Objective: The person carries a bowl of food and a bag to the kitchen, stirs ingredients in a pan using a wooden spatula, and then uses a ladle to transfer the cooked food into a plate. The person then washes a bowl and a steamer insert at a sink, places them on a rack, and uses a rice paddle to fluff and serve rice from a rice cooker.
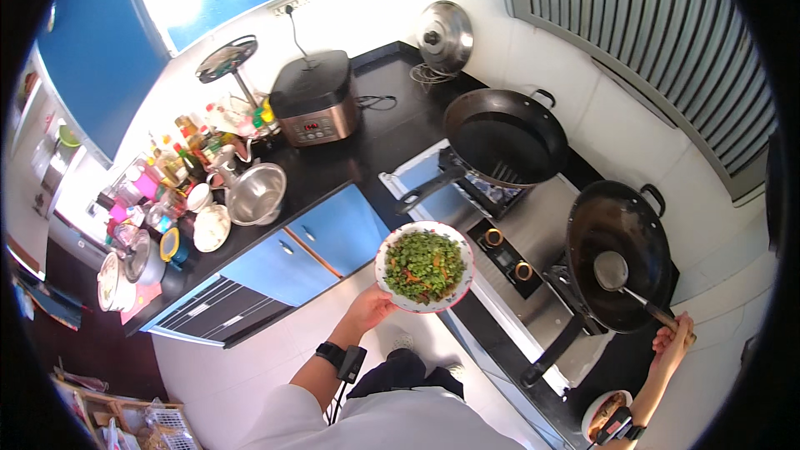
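My left hand [371,310] grips the rim of a white plate [470,262] with a red edge, held in the air before me. Chopped green vegetables with orange bits [425,267] fill it. At the right, my right hand [675,337] is closed around the wooden handle of a metal ladle [610,270]. The ladle's bowl rests inside a dark wok [587,219] on the near burner of the gas stove [550,206]. Nothing but the ladle shows clearly in that wok. Its long black handle [553,350] points toward me.
A second black pan [503,131] sits on the far burner. Along the counter stand a rice cooker [315,97], a steel bowl [256,194] and several bottles [190,159]. A steel lid [445,37] leans on the wall. Beside my right forearm is a bowl of food [603,412].
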Available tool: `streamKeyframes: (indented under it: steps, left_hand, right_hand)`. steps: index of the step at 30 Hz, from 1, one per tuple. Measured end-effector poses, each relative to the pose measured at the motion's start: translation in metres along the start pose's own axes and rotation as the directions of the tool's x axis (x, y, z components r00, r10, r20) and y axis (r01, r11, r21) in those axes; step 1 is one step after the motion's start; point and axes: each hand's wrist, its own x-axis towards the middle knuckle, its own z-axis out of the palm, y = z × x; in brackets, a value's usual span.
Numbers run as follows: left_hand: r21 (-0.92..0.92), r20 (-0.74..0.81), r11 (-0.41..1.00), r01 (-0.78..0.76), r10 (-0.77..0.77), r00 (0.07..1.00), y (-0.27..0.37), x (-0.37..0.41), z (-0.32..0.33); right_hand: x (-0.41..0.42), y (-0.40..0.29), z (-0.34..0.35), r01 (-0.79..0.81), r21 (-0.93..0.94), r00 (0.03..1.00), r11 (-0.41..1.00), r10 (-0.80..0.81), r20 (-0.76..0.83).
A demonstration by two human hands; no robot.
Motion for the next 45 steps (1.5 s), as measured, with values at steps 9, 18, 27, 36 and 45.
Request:
streamKeyframes:
  steps: [9,18,27,36,45]
  left_hand:
    - [-0.039,-0.223,0.959,-0.281,0.266,0.938,0.106,0.032,-0.12]
    - [-0.174,-0.191,0.927,-0.333,0.3,0.935,0.174,0.114,-0.188]
    - [-0.145,-0.217,0.9,-0.411,0.376,0.901,0.173,0.143,-0.195]
    - [0.056,-0.261,0.92,-0.387,0.388,0.884,0.163,0.166,-0.241]
    - [0.467,0.092,0.795,0.387,-0.479,0.873,-0.156,-0.042,-0.016]
  right_hand:
    - [-0.054,0.017,0.034,-0.125,0.091,0.983,0.988,0.136,-0.121]
    - [-0.149,0.039,0.008,-0.211,0.089,0.962,0.973,0.223,-0.158]
    - [-0.234,0.035,-0.058,-0.258,0.042,0.935,0.965,0.26,-0.242]
    - [-0.333,0.015,-0.136,-0.354,0.077,0.901,0.932,0.362,-0.24]
    - [-0.445,0.025,-0.327,-0.342,0.194,0.842,0.919,0.392,-0.37]
